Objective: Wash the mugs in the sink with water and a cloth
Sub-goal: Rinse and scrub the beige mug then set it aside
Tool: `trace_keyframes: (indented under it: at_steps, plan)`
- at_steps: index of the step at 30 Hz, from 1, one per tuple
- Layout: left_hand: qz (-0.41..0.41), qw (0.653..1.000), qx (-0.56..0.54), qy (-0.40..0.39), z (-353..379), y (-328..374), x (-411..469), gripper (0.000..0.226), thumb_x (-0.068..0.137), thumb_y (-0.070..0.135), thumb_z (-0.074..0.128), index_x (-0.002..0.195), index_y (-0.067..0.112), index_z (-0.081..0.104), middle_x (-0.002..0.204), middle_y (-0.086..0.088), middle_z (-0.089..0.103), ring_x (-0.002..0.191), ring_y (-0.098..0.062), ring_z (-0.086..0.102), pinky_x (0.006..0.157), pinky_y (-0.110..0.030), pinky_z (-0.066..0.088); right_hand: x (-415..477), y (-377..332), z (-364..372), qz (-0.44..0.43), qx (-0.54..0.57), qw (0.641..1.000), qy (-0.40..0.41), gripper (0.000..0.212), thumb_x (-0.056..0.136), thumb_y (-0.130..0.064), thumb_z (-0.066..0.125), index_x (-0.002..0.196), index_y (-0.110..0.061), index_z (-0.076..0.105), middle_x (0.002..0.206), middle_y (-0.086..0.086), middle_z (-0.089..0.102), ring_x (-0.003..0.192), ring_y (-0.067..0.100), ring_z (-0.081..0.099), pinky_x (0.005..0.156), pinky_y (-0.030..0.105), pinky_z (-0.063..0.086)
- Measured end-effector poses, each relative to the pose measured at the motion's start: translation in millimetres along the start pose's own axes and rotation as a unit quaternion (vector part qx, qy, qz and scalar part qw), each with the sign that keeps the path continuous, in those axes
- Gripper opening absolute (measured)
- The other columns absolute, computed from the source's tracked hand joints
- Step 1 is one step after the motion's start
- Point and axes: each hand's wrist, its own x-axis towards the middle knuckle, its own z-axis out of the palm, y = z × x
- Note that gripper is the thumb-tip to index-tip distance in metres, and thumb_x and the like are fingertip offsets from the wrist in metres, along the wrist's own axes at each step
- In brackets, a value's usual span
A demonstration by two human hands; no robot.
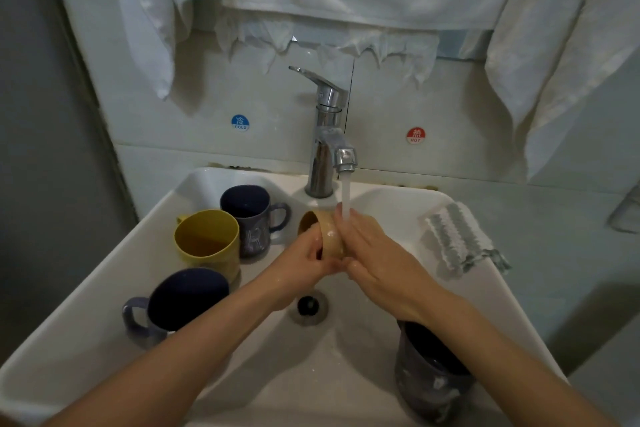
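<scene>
- Gripping tan mug (329, 236) in left hand (306, 255), tipped under the water stream (345, 196) to rinse.
- Pressing flat right hand (375, 250) against it to rub.

Left hand (304, 255) grips tan mug (329, 236); right hand (375, 250) presses it under tap (332, 135).

In the sink (86, 340), 3 mugs (207, 239) left, 1 mug (429, 374) near right; cloth (457, 239) on right rim; tap (327, 135) behind.
</scene>
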Motion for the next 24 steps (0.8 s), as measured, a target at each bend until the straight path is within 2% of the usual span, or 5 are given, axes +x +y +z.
trace_keyframes:
  at_steps: [4,7,17,21,24]
  plan:
    - [-0.029,1.000,-0.007,0.006,-1.1,-0.9,1.6,0.043,0.085,-0.001,0.059,0.119,0.022,0.047,0.107,0.005,0.057,0.104,-0.013,0.059,0.089,-0.028,0.050,1.3,10.2,-10.6,0.109,-0.012,0.994,0.006,0.062,0.097,-0.029,0.030,0.151,-0.017,0.002,0.159,-0.002,0.003,0.144,0.012,0.008,0.114,0.023,0.009]
    - [-0.008,1.000,0.007,-0.028,6.0,5.2,4.5,0.040,0.089,0.000,0.055,0.111,0.033,0.048,0.101,0.010,0.059,0.091,0.002,0.060,0.077,-0.015,0.051,3.5,-9.7,-1.2,0.028,0.019,0.999,0.026,0.066,0.085,-0.038,0.029,0.147,-0.017,0.023,0.153,0.002,0.023,0.138,0.014,0.021,0.117,0.035,0.016]
    - [-0.059,0.997,0.028,-0.032,-6.8,2.3,9.5,0.056,0.084,0.003,0.062,0.132,0.022,0.040,0.117,0.003,0.055,0.110,-0.016,0.056,0.096,-0.035,0.048,0.1,6.9,-14.6,0.102,-0.042,0.994,-0.002,0.066,0.090,-0.039,0.016,0.150,-0.020,-0.002,0.159,-0.003,-0.004,0.144,0.007,0.001,0.110,0.017,-0.002]
    - [-0.033,0.999,0.010,-0.042,-9.5,2.6,7.8,0.050,0.087,0.007,0.059,0.131,0.023,0.042,0.121,0.004,0.057,0.113,-0.011,0.056,0.100,-0.031,0.046,1.1,-25.0,-3.5,-0.015,0.025,1.000,-0.007,0.074,0.081,-0.033,0.027,0.150,-0.025,0.004,0.156,-0.013,0.007,0.141,0.003,0.008,0.114,0.017,0.007]
    - [-0.034,0.999,-0.016,-0.037,-13.0,0.6,9.4,0.044,0.086,0.006,0.060,0.126,0.019,0.048,0.116,-0.002,0.061,0.107,-0.016,0.060,0.096,-0.034,0.049,4.2,-14.1,-9.6,0.009,0.007,1.000,0.014,0.074,0.080,-0.044,0.023,0.150,-0.025,0.008,0.156,-0.006,0.015,0.140,0.011,0.017,0.115,0.027,0.014]
